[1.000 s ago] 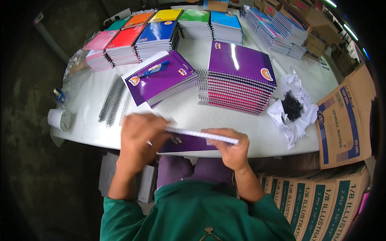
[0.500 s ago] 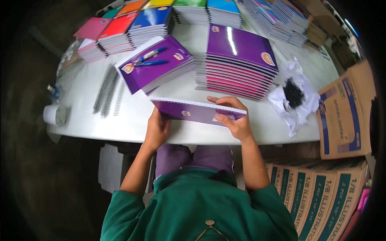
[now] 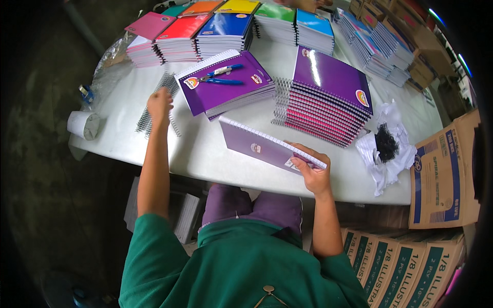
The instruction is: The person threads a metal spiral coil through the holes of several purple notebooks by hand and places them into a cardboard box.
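My right hand (image 3: pixel 314 172) grips the right end of a purple-covered notebook (image 3: pixel 257 146), thumb on the cover and fingers behind. The notebook is tilted on its long side, its punched white page edge upward. At the left, my left hand (image 3: pixel 160 105) is over a bunch of loose spiral coils (image 3: pixel 145 122), its fingers curled together; whether a coil is between them is hidden. Right of the coils, a loose stack of purple notebooks (image 3: pixel 231 92) carries blue-handled cutting pliers (image 3: pixel 221 80) and a pen (image 3: pixel 227 69). A taller stack of coil-bound purple notebooks (image 3: pixel 328 82) stands farther right.
Stacks of coloured notebooks (image 3: pixel 223 28) line the table's far side. Crumpled white wrapping (image 3: pixel 379 174) holds black bits at the right, beside a cardboard box (image 3: pixel 439 169). A white roll (image 3: pixel 83 124) sits at the left edge. Boxes (image 3: pixel 405 267) stand below right. Part of another person (image 3: pixel 303 4) shows at the far edge.
My left hand has let go of the notebook and moved left and up to the spiral coils. My right hand still holds the notebook, now slanted down to the right. The view has shifted.
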